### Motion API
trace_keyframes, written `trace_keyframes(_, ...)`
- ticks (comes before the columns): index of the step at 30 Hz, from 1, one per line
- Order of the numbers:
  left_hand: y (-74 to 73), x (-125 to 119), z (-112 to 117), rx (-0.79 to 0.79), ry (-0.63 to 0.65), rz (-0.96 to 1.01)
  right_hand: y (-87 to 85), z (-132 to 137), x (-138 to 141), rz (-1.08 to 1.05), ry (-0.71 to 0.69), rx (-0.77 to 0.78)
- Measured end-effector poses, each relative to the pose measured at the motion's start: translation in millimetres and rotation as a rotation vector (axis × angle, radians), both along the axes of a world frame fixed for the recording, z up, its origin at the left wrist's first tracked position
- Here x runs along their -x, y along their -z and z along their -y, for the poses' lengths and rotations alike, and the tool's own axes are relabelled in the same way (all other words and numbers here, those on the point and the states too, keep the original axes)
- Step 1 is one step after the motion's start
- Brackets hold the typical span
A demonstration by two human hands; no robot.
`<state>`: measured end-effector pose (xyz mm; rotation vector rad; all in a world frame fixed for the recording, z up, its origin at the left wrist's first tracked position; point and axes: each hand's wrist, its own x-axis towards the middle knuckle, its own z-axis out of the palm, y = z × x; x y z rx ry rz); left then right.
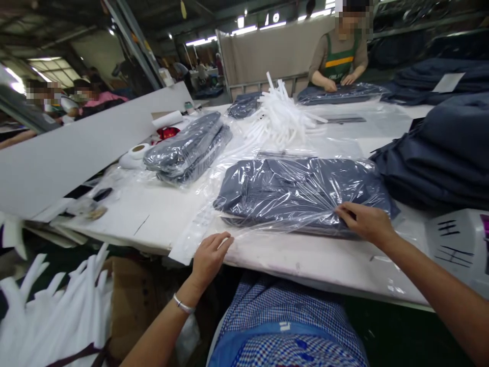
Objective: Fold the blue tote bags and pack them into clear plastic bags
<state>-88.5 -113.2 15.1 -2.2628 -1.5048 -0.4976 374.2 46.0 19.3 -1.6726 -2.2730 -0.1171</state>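
Right in front of me on the white table point(153, 216) lies a folded dark blue garment point(267, 188) inside a clear plastic bag point(202, 224). The bag's loose end spreads out to the left of the garment. My right hand point(361, 219) pinches the plastic film at the garment's front right. By the table's front edge, my left hand point(210, 255) has its fingers closed at the bag's loose front edge; wrinkles in the film run between the two hands.
Bagged garments point(187, 145) are stacked at left, behind a pile of white foam strips point(280, 112) at the back. Unbagged dark garments point(439, 153) are heaped at right. More strips point(64, 306) fill a cardboard box point(132, 300) at lower left. A co-worker point(340, 56) handles a bagged garment opposite.
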Motion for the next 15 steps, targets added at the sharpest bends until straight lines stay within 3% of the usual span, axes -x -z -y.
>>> trace_keyframes(3,-16.6,11,-3,-0.039,0.07,0.022,3.4,-1,-2,-0.009,0.012,0.005)
trace_keyframes(7,-33.1,15,-15,-0.069,0.073,0.074,5.0,-1,-3,-0.021,0.024,0.022)
trace_keyframes(15,-45.7,29,-80,-0.039,-0.038,-0.004,11.8,-4,-7,-0.054,0.022,0.035)
